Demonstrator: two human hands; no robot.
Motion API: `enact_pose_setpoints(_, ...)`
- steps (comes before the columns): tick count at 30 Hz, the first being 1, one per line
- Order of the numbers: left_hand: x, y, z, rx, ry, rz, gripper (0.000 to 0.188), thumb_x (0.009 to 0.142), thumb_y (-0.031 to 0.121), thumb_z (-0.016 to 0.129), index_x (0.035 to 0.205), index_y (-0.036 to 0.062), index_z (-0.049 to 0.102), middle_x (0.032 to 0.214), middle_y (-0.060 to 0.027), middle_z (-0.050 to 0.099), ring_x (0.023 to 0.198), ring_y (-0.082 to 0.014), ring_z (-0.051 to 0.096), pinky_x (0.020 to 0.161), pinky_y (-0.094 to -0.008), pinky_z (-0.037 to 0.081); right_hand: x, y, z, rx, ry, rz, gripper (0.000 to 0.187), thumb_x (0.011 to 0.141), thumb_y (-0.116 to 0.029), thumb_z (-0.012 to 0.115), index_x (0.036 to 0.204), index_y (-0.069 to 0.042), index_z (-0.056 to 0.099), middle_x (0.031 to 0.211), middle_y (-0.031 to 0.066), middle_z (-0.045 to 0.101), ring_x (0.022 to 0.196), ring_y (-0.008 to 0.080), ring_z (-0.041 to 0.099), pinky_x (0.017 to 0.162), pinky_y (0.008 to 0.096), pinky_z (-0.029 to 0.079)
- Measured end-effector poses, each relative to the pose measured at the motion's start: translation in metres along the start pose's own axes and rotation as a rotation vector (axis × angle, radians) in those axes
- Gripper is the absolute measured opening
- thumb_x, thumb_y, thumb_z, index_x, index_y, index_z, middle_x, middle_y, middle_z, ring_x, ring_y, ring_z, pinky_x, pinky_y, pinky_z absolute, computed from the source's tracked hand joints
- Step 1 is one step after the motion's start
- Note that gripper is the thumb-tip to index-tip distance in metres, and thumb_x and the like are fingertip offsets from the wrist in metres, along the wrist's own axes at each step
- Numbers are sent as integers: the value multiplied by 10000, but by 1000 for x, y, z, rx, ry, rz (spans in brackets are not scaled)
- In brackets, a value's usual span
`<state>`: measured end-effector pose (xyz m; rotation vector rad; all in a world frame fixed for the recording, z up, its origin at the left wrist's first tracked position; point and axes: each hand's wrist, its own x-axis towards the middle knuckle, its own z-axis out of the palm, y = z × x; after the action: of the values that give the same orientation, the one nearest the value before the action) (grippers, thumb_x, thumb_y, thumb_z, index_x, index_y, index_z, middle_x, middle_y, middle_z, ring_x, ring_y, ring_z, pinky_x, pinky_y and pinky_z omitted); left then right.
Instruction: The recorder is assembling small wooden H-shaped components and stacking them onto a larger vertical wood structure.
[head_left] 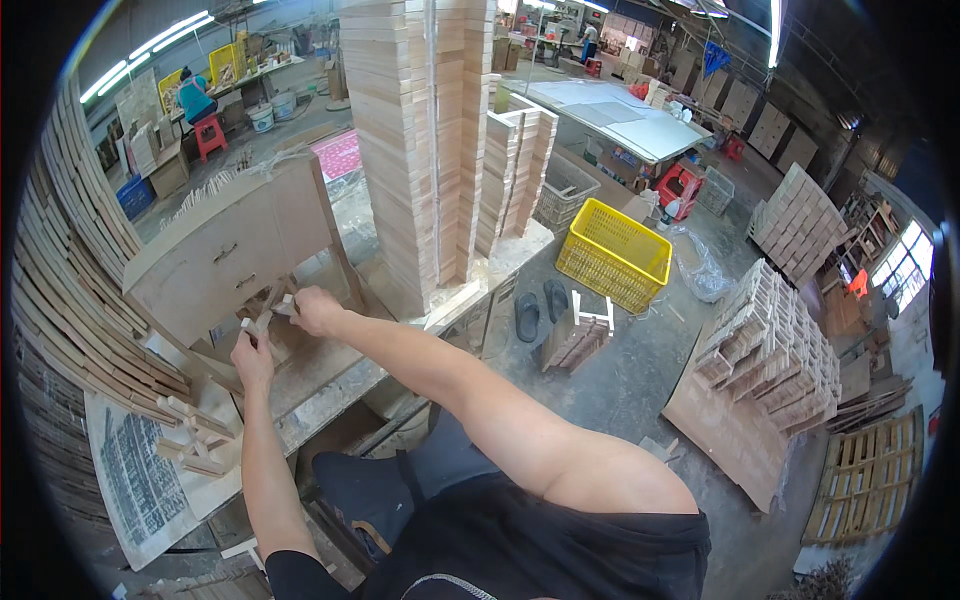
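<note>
Through the head camera I look down at two bare hands working over the bench [335,382]. The left hand [255,362] has its thumb and fingers pressed together, pinching a pale wood end [249,326]. The right hand [318,312] has its fingers curled in, and they pinch a small wood block [286,305]. Both bits of wood are just in front of the big wood panel [228,262], back from the bench's near edge. It is dark and small there, so I can't quite tell if they are parts of one piece.

Near the bench's left end sits a little wood frame [195,440] with crossed bars. Toward the right end, a tall wood stack [385,150] stands upright, with a shorter stack [515,165] beside it.

On the floor past the bench's right end is a yellow crate [615,255]; I can see its inside wall and bottom. A gray crate [566,190] stands just beside it, and I can't tell what is in that one. Far back on the left, a white bucket [261,119] stands near a red stool [209,135].
</note>
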<state>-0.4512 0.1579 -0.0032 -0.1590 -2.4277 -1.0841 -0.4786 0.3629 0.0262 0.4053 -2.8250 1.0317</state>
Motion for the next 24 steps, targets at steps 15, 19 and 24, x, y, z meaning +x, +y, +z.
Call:
enact_pose_setpoints(15,-121,36,-108,-970,-109,-693,186,971,204,680,982,25,631,797,-92,644,664,-203,632,596,-326,545,-112,3,-87,7,-8,-952,423,822,-152,695,1236,-70,671,1230,133,657,1086,344,629,779,433,600)
enact_pose_setpoints(19,-137,24,-133,-1061,-175,-872,260,977,258,671,1051,12,627,832,-96,647,677,-179,637,578,-316,547,-131,-21,-69,-96,-33,-1153,516,777,-95,683,1290,-117,640,1302,101,602,1096,298,583,810,382,587)
enact_pose_setpoints(24,-188,8,-163,-1051,-4,-652,246,1000,300,661,1025,56,651,772,-28,642,634,-122,606,534,-234,453,-128,-51,-49,237,-37,-997,452,836,-84,720,1280,-90,637,1118,105,684,986,307,596,793,399,554)
